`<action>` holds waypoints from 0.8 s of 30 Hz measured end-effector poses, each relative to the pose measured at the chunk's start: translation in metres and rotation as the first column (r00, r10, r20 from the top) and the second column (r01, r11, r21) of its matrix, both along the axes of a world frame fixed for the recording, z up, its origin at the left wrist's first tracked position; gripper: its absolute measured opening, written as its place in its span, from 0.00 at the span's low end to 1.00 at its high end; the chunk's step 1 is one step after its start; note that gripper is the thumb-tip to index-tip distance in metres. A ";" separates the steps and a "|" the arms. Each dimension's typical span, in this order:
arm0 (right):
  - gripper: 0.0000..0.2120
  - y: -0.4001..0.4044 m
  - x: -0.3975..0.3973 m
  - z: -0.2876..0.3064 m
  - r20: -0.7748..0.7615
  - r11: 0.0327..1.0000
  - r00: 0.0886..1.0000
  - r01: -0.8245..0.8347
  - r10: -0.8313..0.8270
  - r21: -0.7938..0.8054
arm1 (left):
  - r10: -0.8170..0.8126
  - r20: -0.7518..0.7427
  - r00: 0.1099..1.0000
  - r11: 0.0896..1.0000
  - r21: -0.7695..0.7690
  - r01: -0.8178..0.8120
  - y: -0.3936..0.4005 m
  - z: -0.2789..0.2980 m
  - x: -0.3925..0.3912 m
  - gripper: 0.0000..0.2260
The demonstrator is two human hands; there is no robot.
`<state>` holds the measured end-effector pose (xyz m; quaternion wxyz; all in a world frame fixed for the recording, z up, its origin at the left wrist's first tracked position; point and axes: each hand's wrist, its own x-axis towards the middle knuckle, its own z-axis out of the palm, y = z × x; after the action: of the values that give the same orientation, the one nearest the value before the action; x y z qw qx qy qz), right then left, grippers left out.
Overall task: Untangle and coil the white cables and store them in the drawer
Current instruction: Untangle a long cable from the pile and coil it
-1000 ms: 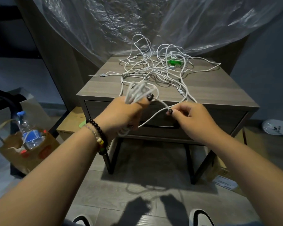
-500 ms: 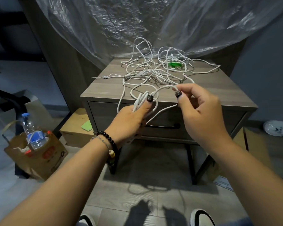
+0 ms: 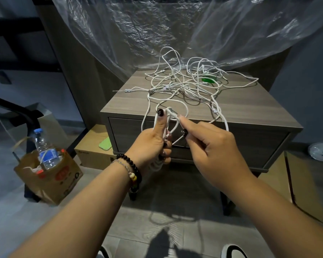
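Note:
A tangle of white cables point(image 3: 186, 84) lies on top of a grey wooden nightstand point(image 3: 246, 107). One cable runs from the tangle down over the front edge to my hands. My left hand point(image 3: 153, 140) is closed around a small coil of that white cable point(image 3: 168, 123), thumb up against the loops. My right hand point(image 3: 209, 146) pinches the same cable just right of the coil, index finger stretched toward the loop. Both hands hover in front of the shut drawer point(image 3: 237, 144), whose handle is mostly hidden behind them.
Clear plastic sheeting point(image 3: 157, 25) hangs behind the nightstand. A small green item point(image 3: 208, 80) sits among the cables. On the floor at left stand a paper bag with a water bottle point(image 3: 45, 153) and a cardboard box point(image 3: 93, 151) with a green phone; another box point(image 3: 304, 183) stands at right.
My right hand has come down from the raised loop and now pinches the cable lower, close beside the coil. My left hand's coil has gained a turn. The camera has shifted left.

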<state>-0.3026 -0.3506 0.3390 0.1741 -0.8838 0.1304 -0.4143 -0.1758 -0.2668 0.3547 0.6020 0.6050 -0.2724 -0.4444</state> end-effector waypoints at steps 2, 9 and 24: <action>0.21 -0.001 0.001 -0.002 -0.047 0.999 0.998 0.041 -0.042 -0.024 | 0.015 0.008 1.000 1.000 -0.019 -0.015 -0.002 0.000 0.001 0.24; 0.11 0.009 0.002 -0.004 -0.083 0.991 0.994 0.065 -0.075 -0.120 | 0.039 0.194 0.980 0.999 -0.038 -0.032 -0.004 -0.004 0.004 0.23; 0.06 0.022 0.005 -0.007 -0.208 0.946 0.968 0.068 -0.139 -0.317 | 0.384 -0.147 0.911 0.902 -0.150 -0.405 -0.006 0.000 0.017 0.17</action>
<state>-0.2980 -0.3285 0.3323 -0.0039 -0.9336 0.1300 -0.3340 -0.1593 -0.2731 0.3551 0.7455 0.5652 -0.1477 -0.3209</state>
